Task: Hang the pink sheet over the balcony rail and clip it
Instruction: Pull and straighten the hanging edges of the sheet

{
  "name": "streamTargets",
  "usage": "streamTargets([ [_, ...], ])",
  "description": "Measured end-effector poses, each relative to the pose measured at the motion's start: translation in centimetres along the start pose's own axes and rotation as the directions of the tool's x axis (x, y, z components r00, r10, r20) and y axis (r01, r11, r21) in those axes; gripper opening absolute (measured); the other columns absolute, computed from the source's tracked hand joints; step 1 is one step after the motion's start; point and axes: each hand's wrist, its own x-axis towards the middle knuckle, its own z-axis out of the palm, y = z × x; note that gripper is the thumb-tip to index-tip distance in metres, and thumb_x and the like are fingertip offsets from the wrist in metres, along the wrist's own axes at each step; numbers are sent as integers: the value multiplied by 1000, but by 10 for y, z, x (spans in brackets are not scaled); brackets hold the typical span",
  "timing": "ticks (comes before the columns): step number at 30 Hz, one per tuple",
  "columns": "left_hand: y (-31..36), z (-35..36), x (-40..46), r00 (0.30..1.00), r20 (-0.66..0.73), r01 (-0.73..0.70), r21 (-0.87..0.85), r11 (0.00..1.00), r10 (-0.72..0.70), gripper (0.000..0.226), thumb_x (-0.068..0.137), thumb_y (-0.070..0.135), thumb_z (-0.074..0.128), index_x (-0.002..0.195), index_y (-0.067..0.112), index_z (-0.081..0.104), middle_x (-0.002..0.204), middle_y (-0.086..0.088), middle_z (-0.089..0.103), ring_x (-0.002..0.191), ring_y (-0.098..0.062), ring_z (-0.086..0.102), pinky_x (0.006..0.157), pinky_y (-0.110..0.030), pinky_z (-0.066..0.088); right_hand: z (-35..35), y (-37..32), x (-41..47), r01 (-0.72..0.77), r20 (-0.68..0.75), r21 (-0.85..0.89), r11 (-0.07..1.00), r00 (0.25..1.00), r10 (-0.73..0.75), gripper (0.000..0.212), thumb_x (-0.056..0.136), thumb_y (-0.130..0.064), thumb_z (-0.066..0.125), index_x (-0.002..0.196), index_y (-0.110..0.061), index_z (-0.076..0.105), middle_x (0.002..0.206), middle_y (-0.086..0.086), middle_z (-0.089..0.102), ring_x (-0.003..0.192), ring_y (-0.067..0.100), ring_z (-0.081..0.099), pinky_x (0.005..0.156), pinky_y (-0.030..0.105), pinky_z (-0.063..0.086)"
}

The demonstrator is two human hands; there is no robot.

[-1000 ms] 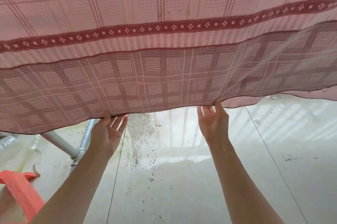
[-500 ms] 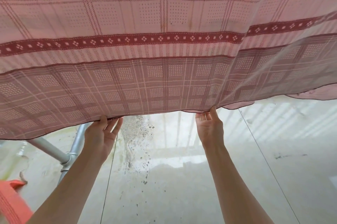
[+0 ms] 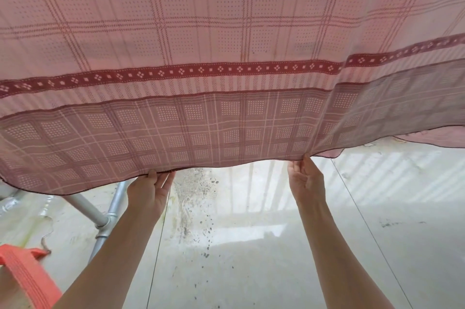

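- The pink sheet spreads wide above both hands.
- The left hand holds the sheet's bottom edge in a closed grip.
- The right hand pinches the same edge, well apart from the left.
- A metal pipe and wet floor lie below the grips.

Pink checked cotton sheet blocks 9 through 3 o'clock. Grey metal pipe frame obstructs 8 o'clock. Pale tiled floor open at 6.
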Motion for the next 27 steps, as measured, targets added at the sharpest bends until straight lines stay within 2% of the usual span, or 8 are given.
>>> streamTargets([
  [5, 1, 4, 2, 1000, -15, 24, 11, 1000, -24, 26, 96, -8, 30, 86, 7, 50, 90, -6, 56, 94, -24, 56, 97, -41, 42, 0, -15, 2, -20, -18, -19, 1000, 1000, 20, 20, 91, 9, 43, 86, -4, 56, 82, 0, 56, 72, 6, 65, 46, 15, 49],
  [6, -1, 5, 2, 1000, -9, 27, 14, 1000, -26, 27, 96, -8, 30, 86, 7, 50, 90, -5, 56, 91, -23, 57, 96, -40, 43, 1, -18, 2, -13, -1, -22, 1000, 1000, 13, 17, 85, 12, 50, 90, -3, 58, 84, 1, 60, 80, 8, 65, 51, 17, 52],
  [10, -3, 7, 10, 999, -13, 38, 11, 999, -38, 27, 96, -6, 31, 87, 9, 51, 90, -4, 57, 82, -17, 58, 91, -39, 44, -4, -27, 6, 45, 69, -31, 999, 997, -43, 65, 34, 11, 84, 94, -1, 64, 94, 4, 68, 102, 11, 63, 93, 25, 48],
  [13, 6, 1, 20, 998, -51, 23, -3, 1000, -23, 28, 96, -6, 31, 85, 11, 50, 87, -1, 55, 80, -13, 57, 92, -38, 45, -1, -35, 4, 39, 63, -59, 998, 997, -35, 56, 45, 2, 82, 97, -5, 65, 104, 4, 64, 106, 15, 60, 91, 30, 48],
  [17, 12, 5, 26, 998, -12, 59, -67, 996, -60, 30, 94, -6, 31, 81, 12, 50, 80, 3, 54, 79, -10, 57, 98, -35, 44, 13, -56, -5, 37, 39, -175, 984, 999, -31, 25, 72, -34, 72, 86, -14, 66, 97, 2, 66, 109, 18, 60, 97, 40, 45],
  [21, -5, 28, 9, 985, 86, 161, -101, 982, -153, 13, 95, 11, 43, 103, 17, 52, 119, 0, 54, 120, -18, 49, 105, -37, 37, 21, -76, -3, 113, -37, -268, 957, 991, -127, 4, 83, -18, 65, 81, -14, 64, 85, -2, 61, 88, 13, 65, 80, 31, 54],
  [23, -21, 41, -6, 972, 104, 216, -60, 975, -209, 31, 95, 22, 48, 126, 19, 44, 141, -2, 39, 131, -21, 39, 108, -40, 33, 21, -80, -2, 81, -92, -340, 937, 989, -119, 9, 90, -18, 58, 91, -14, 65, 92, -1, 63, 93, 14, 65, 76, 31, 54],
  [27, -75, 62, -30, 906, 241, 348, 48, 936, -349, 18, 93, 25, 51, 110, 20, 53, 119, 1, 56, 124, -21, 47, 106, -43, 34, 17, -88, -7, 15, -102, -473, 881, 992, -72, 16, 94, -20, 52, 104, -10, 60, 109, 6, 60, 110, 19, 57, 82, 30, 52],
])
